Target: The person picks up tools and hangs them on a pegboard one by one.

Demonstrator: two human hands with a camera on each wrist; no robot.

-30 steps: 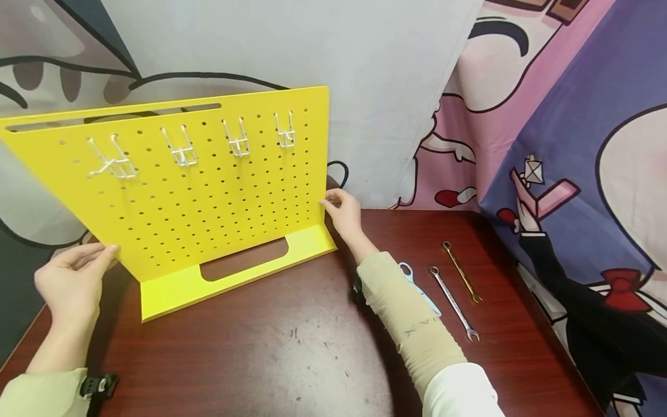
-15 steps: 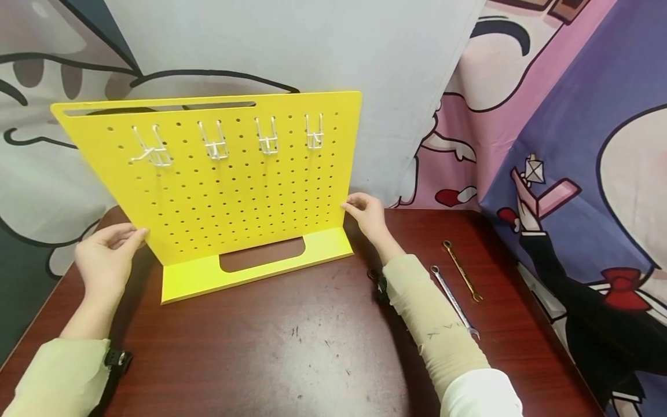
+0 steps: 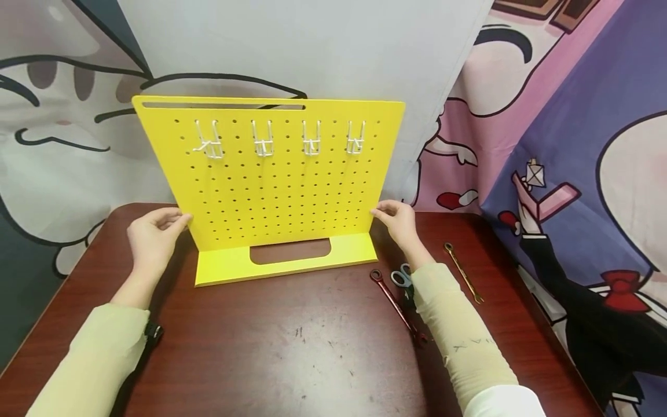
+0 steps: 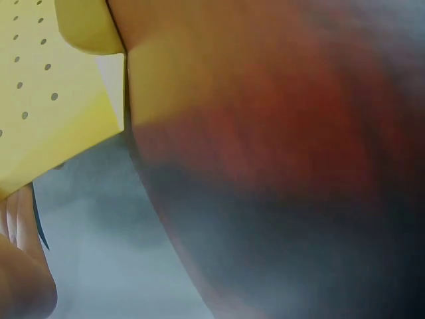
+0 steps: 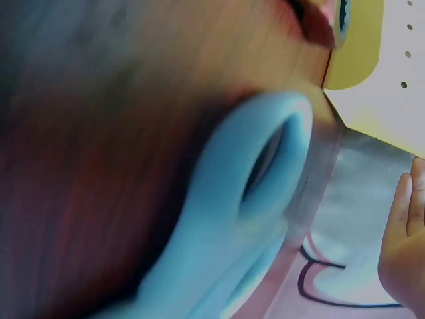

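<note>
A yellow pegboard with a foot plate stands upright on the table, facing me. Several white wire hooks hang in a row near its top. My left hand pinches the board's left edge low down, thumb in front. At the right edge, my right hand pinches it at about the same height. In the left wrist view a corner of the board shows above the fingers. The right wrist view has part of the board beside the right hand.
Under and beside the right forearm lie a red ratchet wrench and scissors with light blue handles. Farther right is a gold wrench. Printed cloth hangs close behind the brown table.
Both hands have moved the pegboard to the right and turned it to face me more squarely. The right forearm now covers the silver wrench, and the red wrench has come into sight.
</note>
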